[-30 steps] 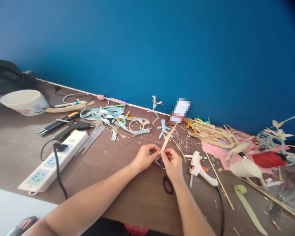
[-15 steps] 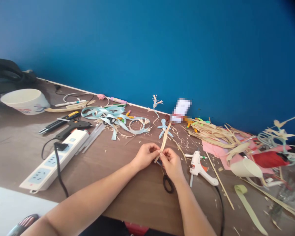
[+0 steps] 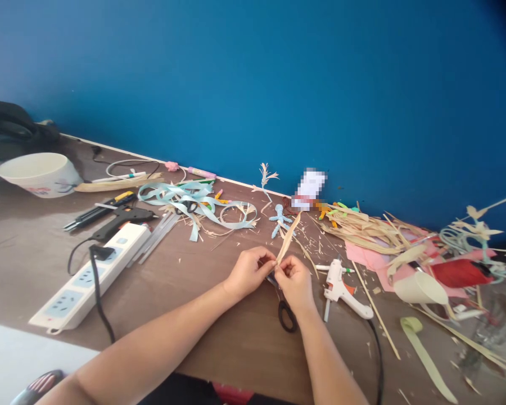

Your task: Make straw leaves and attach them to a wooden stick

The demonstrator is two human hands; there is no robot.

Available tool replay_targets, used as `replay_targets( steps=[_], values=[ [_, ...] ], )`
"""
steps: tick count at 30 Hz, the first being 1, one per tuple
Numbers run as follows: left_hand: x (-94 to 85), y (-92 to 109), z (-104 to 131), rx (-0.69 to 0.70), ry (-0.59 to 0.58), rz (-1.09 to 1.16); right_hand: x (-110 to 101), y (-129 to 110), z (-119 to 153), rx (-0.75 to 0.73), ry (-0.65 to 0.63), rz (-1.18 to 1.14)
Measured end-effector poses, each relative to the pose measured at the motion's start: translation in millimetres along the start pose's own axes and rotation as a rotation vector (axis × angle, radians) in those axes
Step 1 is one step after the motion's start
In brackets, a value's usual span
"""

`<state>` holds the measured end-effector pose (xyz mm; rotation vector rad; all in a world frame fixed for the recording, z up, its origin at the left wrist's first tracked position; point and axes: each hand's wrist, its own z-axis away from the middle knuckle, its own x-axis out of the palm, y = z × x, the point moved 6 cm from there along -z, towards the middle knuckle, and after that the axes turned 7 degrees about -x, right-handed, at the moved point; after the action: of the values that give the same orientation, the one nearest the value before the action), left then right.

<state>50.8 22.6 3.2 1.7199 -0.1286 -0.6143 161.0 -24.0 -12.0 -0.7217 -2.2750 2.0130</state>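
Note:
Thumb and fingers of my left hand [image 3: 253, 271] pinch the lower end of a pale dried strip [image 3: 289, 239], which points up and away. My right hand [image 3: 294, 281] closes on the same end, its fingertips touching the left ones. Black-handled scissors [image 3: 287, 316] lie on the table under my right hand, their blades partly hidden. Beyond the strip lies a small light blue figure [image 3: 279, 218]. A white glue gun [image 3: 341, 291] rests just right of my right hand.
A power strip [image 3: 90, 281], a black glue gun [image 3: 120, 219] and a white bowl [image 3: 40, 175] stand left. Light blue ribbon [image 3: 172, 194] curls behind. Dried strips [image 3: 362, 232], a red spool [image 3: 459, 274] and a green ribbon roll [image 3: 428, 360] lie right.
The strip between my hands has tilted further right and shows a broader face. Both hands remain in nearly the same place.

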Motion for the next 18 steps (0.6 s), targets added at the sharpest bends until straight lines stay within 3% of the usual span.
replay_targets(
  steps=[6,10,18],
  values=[
    [-2.0,9.1,2.8,0.070,0.020,-0.081,-1.4,-1.2,0.8,-0.016,0.039,-0.016],
    [-1.0,5.2,2.2,0.038,0.016,-0.051,1.5,4.7,1.4,0.045,0.025,-0.185],
    [18.4,-22.4,-4.4,-0.335,-0.203,0.587,6.9,5.2,-0.2,0.178,-0.027,-0.383]
  ],
)
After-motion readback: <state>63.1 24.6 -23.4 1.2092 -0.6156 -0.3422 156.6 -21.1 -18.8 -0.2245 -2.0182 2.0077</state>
